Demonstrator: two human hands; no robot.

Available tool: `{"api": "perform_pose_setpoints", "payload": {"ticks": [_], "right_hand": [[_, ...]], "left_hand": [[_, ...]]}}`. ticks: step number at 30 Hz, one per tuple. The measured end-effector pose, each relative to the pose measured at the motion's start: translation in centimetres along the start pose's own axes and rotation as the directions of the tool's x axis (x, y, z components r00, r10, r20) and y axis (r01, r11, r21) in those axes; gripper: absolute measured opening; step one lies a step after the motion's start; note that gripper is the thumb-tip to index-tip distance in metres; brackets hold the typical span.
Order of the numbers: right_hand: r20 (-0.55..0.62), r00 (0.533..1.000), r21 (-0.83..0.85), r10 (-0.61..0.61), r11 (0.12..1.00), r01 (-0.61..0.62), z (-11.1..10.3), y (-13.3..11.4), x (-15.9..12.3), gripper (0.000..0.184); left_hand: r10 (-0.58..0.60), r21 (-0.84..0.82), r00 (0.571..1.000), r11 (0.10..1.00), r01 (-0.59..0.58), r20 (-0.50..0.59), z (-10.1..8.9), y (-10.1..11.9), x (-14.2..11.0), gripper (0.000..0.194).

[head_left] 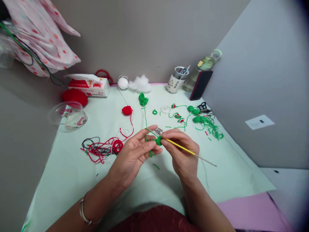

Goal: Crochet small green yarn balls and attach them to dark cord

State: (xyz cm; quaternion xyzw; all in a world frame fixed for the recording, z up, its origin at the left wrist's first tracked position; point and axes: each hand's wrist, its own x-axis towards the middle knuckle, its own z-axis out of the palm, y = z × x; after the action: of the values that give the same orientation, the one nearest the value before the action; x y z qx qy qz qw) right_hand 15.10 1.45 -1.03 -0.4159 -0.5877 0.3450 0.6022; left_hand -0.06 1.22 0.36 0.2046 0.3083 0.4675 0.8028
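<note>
In the head view, my left hand [138, 146] pinches a small green crochet piece [158, 140] between thumb and fingers. Green yarn [145, 117] runs over its raised index finger from a loose green bundle [143, 100] further back. My right hand [182, 149] grips a crochet hook [181, 146] by its yellow handle, and the hook's front end meets the green piece. The hook's rear metal end points down to the right. Something small and metallic shows behind the fingers, partly hidden. A red yarn ball [126, 110] lies beyond my left hand.
Left of my hands lie tangled red and black yarns [101, 149]. Small green and red crochet pieces [178, 116] and green yarn [212, 127] lie at the right. A tissue box [98, 87], plastic tub [76, 120], pen tin [177, 80], bottle [195, 77] and phone [201, 85] stand further back.
</note>
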Motion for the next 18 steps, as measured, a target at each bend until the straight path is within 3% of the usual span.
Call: {"api": "perform_pose_setpoints", "payload": {"ticks": [5,8,10,14,18], "right_hand": [[0.065,0.996,-0.109,-0.064,0.992,0.071,0.2,-0.3,-0.2,0.013],[0.03,0.98,-0.278,-0.196,0.94,0.196,0.6,-0.4,-0.8,0.023],[-0.009,0.966,-0.303,-0.26,0.921,0.245,0.7,-0.4,-1.1,0.028],[-0.04,0.989,-0.089,-0.141,0.987,0.137,0.6,-0.1,-0.8,0.025],[0.003,1.0,0.12,-0.018,0.993,0.017,0.2,0.3,0.0,0.013]], "left_hand": [[0.05,0.095,0.997,0.994,-0.044,-0.063,0.3,-0.2,-0.3,0.051],[0.084,0.128,0.991,0.989,-0.07,-0.105,0.5,-0.4,-0.4,0.055],[0.077,0.118,0.992,0.991,-0.065,-0.096,0.5,-0.6,-0.3,0.053],[0.049,0.075,0.997,0.996,-0.045,-0.053,0.4,-0.6,-0.2,0.044],[0.068,0.064,0.996,0.996,-0.064,-0.055,0.4,-0.5,-0.2,0.045]]}}
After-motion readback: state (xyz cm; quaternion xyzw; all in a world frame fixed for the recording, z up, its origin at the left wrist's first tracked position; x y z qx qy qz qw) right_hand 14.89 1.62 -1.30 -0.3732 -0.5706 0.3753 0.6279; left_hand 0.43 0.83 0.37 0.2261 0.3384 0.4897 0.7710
